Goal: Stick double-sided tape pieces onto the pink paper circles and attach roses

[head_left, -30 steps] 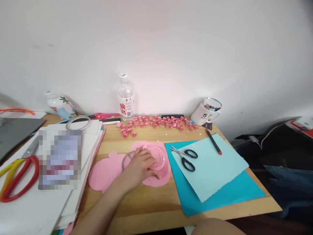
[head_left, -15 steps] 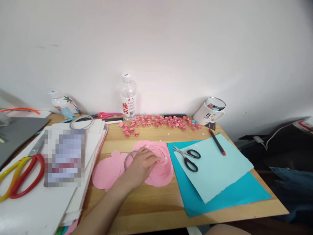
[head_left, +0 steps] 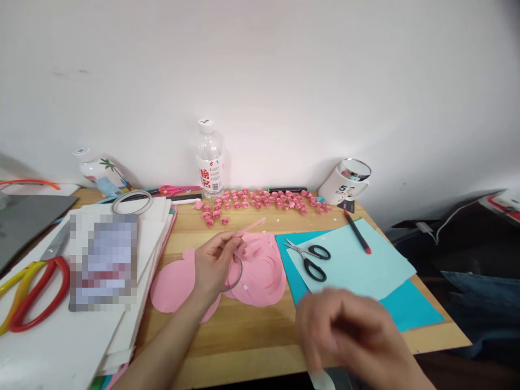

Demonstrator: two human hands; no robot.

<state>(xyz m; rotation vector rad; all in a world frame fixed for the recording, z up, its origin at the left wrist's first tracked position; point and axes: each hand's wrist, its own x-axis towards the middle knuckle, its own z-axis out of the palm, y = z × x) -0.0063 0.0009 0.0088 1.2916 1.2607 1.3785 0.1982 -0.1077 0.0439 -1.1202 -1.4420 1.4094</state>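
My left hand (head_left: pixel 215 257) pinches a thin pink paper strip (head_left: pixel 254 225) between thumb and fingertips; the strip's free end points up and right. Below that hand, a grey ring (head_left: pixel 240 271) like a tape roll shows partly, the rest hidden behind the hand. Pink paper circles and spiral-cut pieces (head_left: pixel 264 276) lie under and to the right of the hand, with a large pink round (head_left: pixel 173 287) on the left. My right hand (head_left: pixel 345 330) is in the near foreground with curled fingers, smeared by motion, above the edge of the blue paper (head_left: pixel 414 311).
Black-handled scissors (head_left: pixel 311 259) and a red-tipped pen (head_left: pixel 357 233) rest on light-blue paper (head_left: pixel 361 260). Several pink paper rosettes (head_left: pixel 264 199) line the back, between a bottle (head_left: pixel 211 160) and a mug (head_left: pixel 345 181). Larger scissors (head_left: pixel 38 292) lie on stacked paper (head_left: pixel 52 355).
My left hand has lifted a pink strip from the spiral-cut paper and shifted left. My right hand has come into view from below.
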